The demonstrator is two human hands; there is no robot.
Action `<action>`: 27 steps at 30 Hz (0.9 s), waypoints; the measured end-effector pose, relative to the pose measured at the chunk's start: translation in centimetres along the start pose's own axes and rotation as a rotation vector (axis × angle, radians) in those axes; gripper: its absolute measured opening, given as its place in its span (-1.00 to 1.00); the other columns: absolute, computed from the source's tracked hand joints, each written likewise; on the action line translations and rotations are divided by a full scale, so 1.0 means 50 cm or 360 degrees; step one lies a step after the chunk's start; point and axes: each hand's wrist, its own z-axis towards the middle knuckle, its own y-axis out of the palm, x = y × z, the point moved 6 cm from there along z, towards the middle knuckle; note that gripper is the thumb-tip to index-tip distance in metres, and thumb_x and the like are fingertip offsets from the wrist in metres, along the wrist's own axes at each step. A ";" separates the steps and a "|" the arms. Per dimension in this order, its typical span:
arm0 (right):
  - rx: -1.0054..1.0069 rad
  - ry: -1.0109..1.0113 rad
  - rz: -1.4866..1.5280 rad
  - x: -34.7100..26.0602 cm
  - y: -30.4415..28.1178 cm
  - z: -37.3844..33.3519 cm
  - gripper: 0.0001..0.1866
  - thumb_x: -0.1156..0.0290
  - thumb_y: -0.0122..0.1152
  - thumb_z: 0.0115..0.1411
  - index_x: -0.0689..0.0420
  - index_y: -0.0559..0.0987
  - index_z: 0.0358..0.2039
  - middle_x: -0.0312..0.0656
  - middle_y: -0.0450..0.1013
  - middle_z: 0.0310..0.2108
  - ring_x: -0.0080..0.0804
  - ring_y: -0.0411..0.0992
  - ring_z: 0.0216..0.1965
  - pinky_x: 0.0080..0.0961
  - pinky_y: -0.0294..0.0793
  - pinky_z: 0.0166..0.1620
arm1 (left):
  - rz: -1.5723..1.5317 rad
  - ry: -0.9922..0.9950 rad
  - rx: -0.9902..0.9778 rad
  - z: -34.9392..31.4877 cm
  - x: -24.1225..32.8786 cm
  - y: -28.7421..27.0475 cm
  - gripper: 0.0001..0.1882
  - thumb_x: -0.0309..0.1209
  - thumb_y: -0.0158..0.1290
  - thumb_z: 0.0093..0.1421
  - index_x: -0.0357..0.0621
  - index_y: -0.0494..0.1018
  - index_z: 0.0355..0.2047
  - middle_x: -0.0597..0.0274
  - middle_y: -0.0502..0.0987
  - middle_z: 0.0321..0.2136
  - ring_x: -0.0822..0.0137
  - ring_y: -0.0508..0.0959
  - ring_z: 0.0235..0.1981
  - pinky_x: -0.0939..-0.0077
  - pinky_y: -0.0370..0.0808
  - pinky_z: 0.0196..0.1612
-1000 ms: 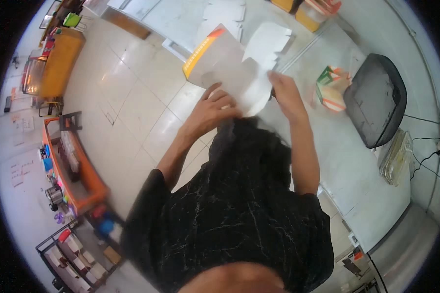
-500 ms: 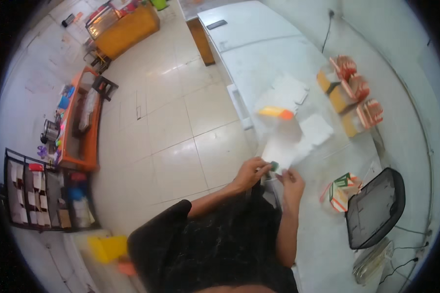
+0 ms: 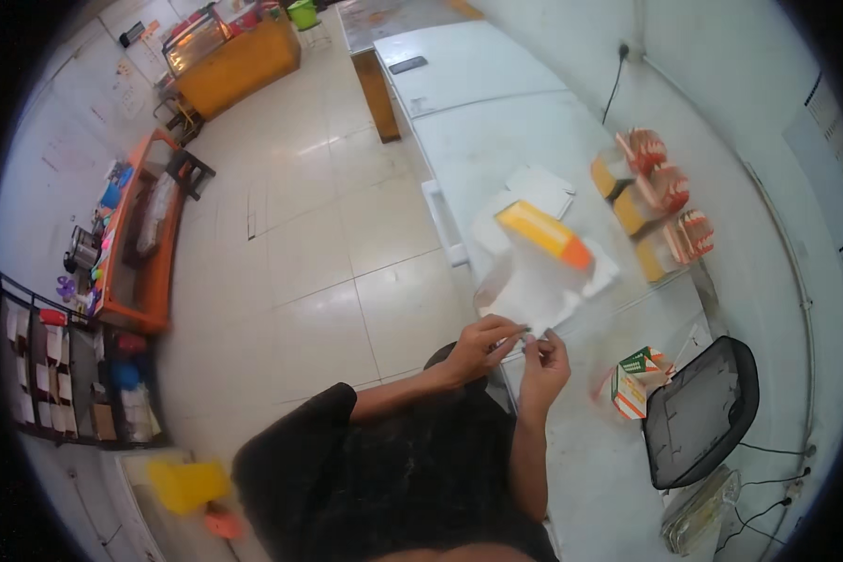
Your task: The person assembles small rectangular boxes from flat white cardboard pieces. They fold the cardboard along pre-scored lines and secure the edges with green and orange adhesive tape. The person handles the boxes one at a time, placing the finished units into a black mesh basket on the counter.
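My left hand (image 3: 483,351) and my right hand (image 3: 545,368) are close together above the near end of a long white counter. Each pinches the near edge of a white paper carton (image 3: 541,298) between thumb and fingers. A yellow and orange panel (image 3: 545,234) shows at its far end, and its white sides are smeared by motion. A small dark green patch peeks out by my left fingertips. Flat white carton blanks (image 3: 540,187) lie on the counter just beyond the carton.
Nested cartons (image 3: 660,201) in red, white and yellow line the wall side. Small green and orange boxes (image 3: 630,384) sit near a black-framed panel (image 3: 707,417). A phone (image 3: 408,65) rests at the far end. Across the tiled floor (image 3: 314,318) stands an orange shelf (image 3: 140,248).
The carton has swung, so its yellow and orange panel shows larger and more tilted. My hands have drawn a little closer together, and less of the green patch shows. The whole view has shifted slightly.
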 end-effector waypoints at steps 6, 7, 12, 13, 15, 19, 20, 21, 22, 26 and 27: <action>0.0060 -0.0284 -0.0291 -0.052 -0.004 -0.006 -0.72 0.63 0.27 0.13 0.33 0.54 -0.11 -0.19 0.52 -0.41 -0.53 0.49 -0.39 -0.59 0.51 -0.27 | -0.0190 0.0024 -0.0218 0.010 0.007 0.005 -0.76 -0.57 0.11 0.18 -0.30 0.55 -0.13 0.02 0.61 -0.22 0.16 0.61 -0.23 0.42 0.53 -0.15; 0.0080 -0.0295 -0.0312 -0.060 -0.003 -0.008 -0.73 0.64 0.26 0.13 0.34 0.55 -0.13 -0.18 0.53 -0.40 -0.52 0.50 -0.38 -0.58 0.52 -0.27 | -0.0238 -0.0060 -0.0222 0.008 0.003 0.007 -0.76 -0.57 0.13 0.17 -0.29 0.55 -0.13 0.02 0.61 -0.24 0.18 0.61 -0.24 0.42 0.53 -0.15; 0.0147 -0.0338 -0.0404 -0.075 -0.008 -0.011 -0.77 0.64 0.26 0.12 0.36 0.55 -0.18 -0.14 0.55 -0.37 -0.49 0.51 -0.38 -0.55 0.52 -0.23 | -0.0386 -0.0360 -0.0272 0.014 0.006 0.013 -0.77 -0.55 0.18 0.13 -0.28 0.58 -0.17 0.06 0.63 -0.29 0.23 0.61 -0.25 0.41 0.52 -0.15; 0.0118 -0.0327 -0.0340 -0.073 -0.008 -0.009 -0.76 0.62 0.26 0.13 0.35 0.54 -0.16 -0.18 0.53 -0.38 -0.53 0.49 -0.37 -0.58 0.50 -0.22 | -0.0342 -0.0335 -0.0290 0.016 0.001 0.013 -0.78 -0.55 0.19 0.13 -0.27 0.58 -0.18 0.07 0.63 -0.30 0.24 0.61 -0.27 0.42 0.52 -0.16; 0.0061 -0.0307 -0.0215 -0.069 -0.008 -0.005 -0.75 0.60 0.26 0.16 0.34 0.53 -0.14 -0.25 0.50 -0.39 -0.59 0.44 -0.36 -0.63 0.46 -0.22 | -0.0257 -0.0284 -0.0325 0.020 -0.015 0.017 -0.79 -0.54 0.20 0.12 -0.26 0.59 -0.20 0.10 0.63 -0.32 0.25 0.60 -0.29 0.45 0.52 -0.19; -0.0051 -0.0238 -0.0256 -0.082 -0.012 0.003 -0.76 0.59 0.26 0.15 0.33 0.54 -0.15 -0.25 0.51 -0.38 -0.58 0.45 -0.34 -0.62 0.44 -0.19 | -0.0315 -0.0220 -0.0348 0.032 -0.023 0.020 -0.81 -0.53 0.21 0.11 -0.23 0.61 -0.22 0.13 0.63 -0.35 0.29 0.58 -0.34 0.49 0.50 -0.22; -0.0068 -0.0259 -0.0309 -0.080 -0.016 0.005 -0.77 0.59 0.26 0.15 0.32 0.54 -0.16 -0.25 0.51 -0.39 -0.58 0.45 -0.35 -0.62 0.45 -0.20 | -0.0325 -0.0225 -0.0350 0.029 -0.033 0.025 -0.81 -0.53 0.21 0.11 -0.21 0.62 -0.22 0.13 0.63 -0.35 0.29 0.57 -0.34 0.49 0.49 -0.22; -0.0093 -0.0277 -0.0367 -0.079 -0.017 0.009 -0.77 0.58 0.26 0.15 0.31 0.55 -0.16 -0.25 0.52 -0.39 -0.57 0.45 -0.36 -0.63 0.45 -0.21 | -0.0339 -0.0235 -0.0345 0.028 -0.038 0.027 -0.80 -0.53 0.21 0.11 -0.20 0.62 -0.22 0.14 0.63 -0.35 0.30 0.57 -0.35 0.49 0.49 -0.23; -0.0074 -0.0337 -0.0443 -0.082 -0.018 0.011 -0.77 0.58 0.26 0.14 0.30 0.55 -0.16 -0.25 0.52 -0.41 -0.58 0.45 -0.37 -0.62 0.45 -0.23 | -0.0370 -0.0262 -0.0362 0.028 -0.041 0.031 -0.79 -0.54 0.22 0.10 -0.19 0.62 -0.21 0.14 0.63 -0.36 0.31 0.57 -0.35 0.48 0.49 -0.23; 0.0017 -0.0442 -0.0608 -0.108 -0.020 0.016 -0.77 0.57 0.27 0.13 0.26 0.57 -0.17 -0.24 0.52 -0.47 -0.57 0.46 -0.42 -0.61 0.45 -0.33 | -0.0432 -0.0290 -0.0415 0.040 -0.041 0.043 -0.77 -0.54 0.23 0.09 -0.16 0.63 -0.19 0.14 0.63 -0.37 0.34 0.56 -0.35 0.48 0.48 -0.24; 0.0037 -0.0434 -0.0619 -0.116 -0.017 0.017 -0.78 0.57 0.27 0.13 0.25 0.57 -0.17 -0.23 0.53 -0.48 -0.57 0.46 -0.43 -0.61 0.45 -0.36 | -0.0436 -0.0280 -0.0417 0.043 -0.042 0.045 -0.76 -0.54 0.23 0.09 -0.15 0.63 -0.18 0.14 0.63 -0.37 0.35 0.56 -0.34 0.48 0.48 -0.24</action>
